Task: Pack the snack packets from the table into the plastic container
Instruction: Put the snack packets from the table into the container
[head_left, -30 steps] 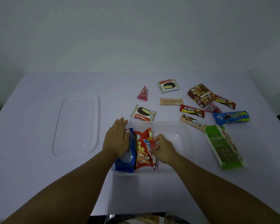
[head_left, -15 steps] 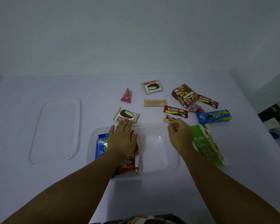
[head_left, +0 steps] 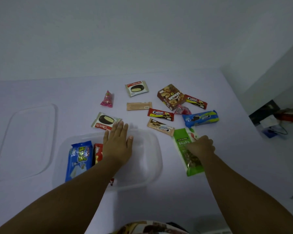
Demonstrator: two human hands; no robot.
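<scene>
- The clear plastic container (head_left: 152, 173) sits by the near edge of the table (head_left: 41, 196), about midway along it.
- Inside, against its left wall, lie a blue packet (head_left: 79, 159) and a red packet (head_left: 97, 153) side by side, the red one largely hidden by the left forearm.
- The left hand (head_left: 118, 142) lies flat over the container's far part, fingers straight and pressed together, thumb out to the side, the tips reaching the far rim.
- The right hand (head_left: 201, 146) rests on the green nut packet (head_left: 187, 152), which lies on the table just right of the container. Its fingers curl down onto the packet; whether they pinch it I cannot tell.
- The clear lid (head_left: 26, 141) lies flat toward the left edge, apart from the container.
- Beyond the far rim lie a chocolate pie packet (head_left: 105, 120), touching the left fingertips, and a beige biscuit packet (head_left: 160, 126).
- Farther back are a blue biscuit packet (head_left: 200, 117), two red biscuit packets (head_left: 161, 114) (head_left: 195, 101), a tan bar (head_left: 139, 105), a pink cone sweet (head_left: 107, 99), a brown box (head_left: 171, 96) and a second pie packet (head_left: 137, 88).
</scene>
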